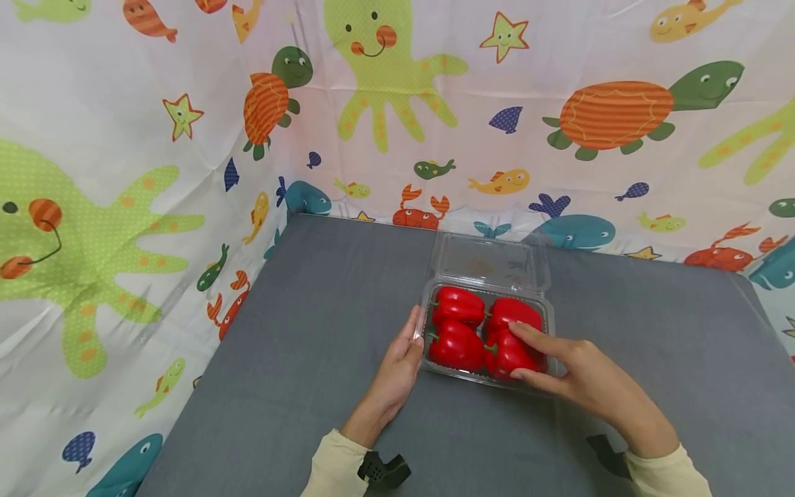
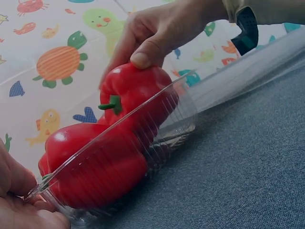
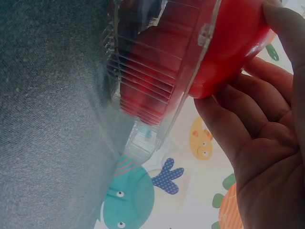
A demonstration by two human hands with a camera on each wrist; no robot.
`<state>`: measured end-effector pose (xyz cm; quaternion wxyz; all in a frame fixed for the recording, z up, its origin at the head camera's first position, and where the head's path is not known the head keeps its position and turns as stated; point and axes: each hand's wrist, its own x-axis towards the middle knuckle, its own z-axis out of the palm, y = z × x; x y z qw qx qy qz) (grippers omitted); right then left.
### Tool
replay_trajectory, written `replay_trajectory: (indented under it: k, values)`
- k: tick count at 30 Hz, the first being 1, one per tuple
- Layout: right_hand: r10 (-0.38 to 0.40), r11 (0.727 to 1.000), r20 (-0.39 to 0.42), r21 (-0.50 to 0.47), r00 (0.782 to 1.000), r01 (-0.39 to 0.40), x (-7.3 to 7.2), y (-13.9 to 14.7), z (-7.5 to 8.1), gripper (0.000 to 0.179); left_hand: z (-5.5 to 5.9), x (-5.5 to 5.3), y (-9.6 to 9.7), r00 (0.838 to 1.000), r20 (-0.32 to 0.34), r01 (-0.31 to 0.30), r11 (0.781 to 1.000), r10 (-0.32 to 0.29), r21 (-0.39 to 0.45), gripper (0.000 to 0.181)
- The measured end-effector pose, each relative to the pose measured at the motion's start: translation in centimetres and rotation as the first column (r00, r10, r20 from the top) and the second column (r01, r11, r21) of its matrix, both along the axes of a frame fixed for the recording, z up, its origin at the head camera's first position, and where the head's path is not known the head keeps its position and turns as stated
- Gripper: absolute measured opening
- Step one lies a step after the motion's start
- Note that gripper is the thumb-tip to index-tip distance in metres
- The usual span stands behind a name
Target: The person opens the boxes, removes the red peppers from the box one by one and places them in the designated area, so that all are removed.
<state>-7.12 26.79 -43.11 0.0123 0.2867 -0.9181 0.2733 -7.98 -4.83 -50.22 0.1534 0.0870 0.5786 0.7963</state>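
Note:
A clear plastic clamshell box (image 1: 456,375) lies on the table with its lid (image 1: 491,262) folded back, away from me. Several red bell peppers with green stems fill it in two rows. My left hand (image 1: 397,369) pinches the box's left rim between thumb and fingers. My right hand (image 1: 590,376) grips the near right bell pepper (image 1: 508,353), thumb on the near side and fingers over the far side. In the left wrist view this pepper (image 2: 138,90) stands partly above the rim, behind the near left pepper (image 2: 95,162). The right wrist view shows fingertips against its side.
Grey cloth covers the table (image 1: 335,297) around the box. A white curtain (image 1: 397,172) printed with sea animals hangs along the back and left edges, close behind the opened lid. Dark bands (image 1: 384,471) with small devices sit on both wrists.

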Motion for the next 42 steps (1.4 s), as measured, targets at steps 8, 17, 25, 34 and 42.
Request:
replay_trajectory:
  k: [8,17,25,34,42]
  values:
    - [0.003,1.0,-0.006,-0.021,1.0,-0.003,0.1,0.1,1.2,0.084,0.1,0.0,0.1,1.0,-0.004,-0.009,1.0,0.009,0.009,0.065]
    - [-0.028,0.999,-0.105,0.032,0.994,0.031,0.0,1.1,3.0,0.096,0.2,0.1,0.2,1.0,-0.001,-0.011,1.0,0.011,0.008,0.064]
    - [-0.072,0.991,-0.183,0.102,0.98,0.092,-0.5,2.4,3.9,0.107,0.0,0.2,0.3,1.0,0.007,-0.024,1.0,0.024,0.01,0.063]
    - [-0.102,0.985,-0.219,0.116,0.97,0.129,-1.3,3.9,3.9,0.107,0.2,0.4,0.3,0.999,0.018,-0.033,0.999,0.033,-0.017,0.064]
    - [-0.126,0.977,-0.263,0.133,0.956,0.165,-1.8,4.8,3.4,0.107,0.1,0.4,0.3,0.999,0.029,-0.03,0.999,0.031,-0.021,0.064]
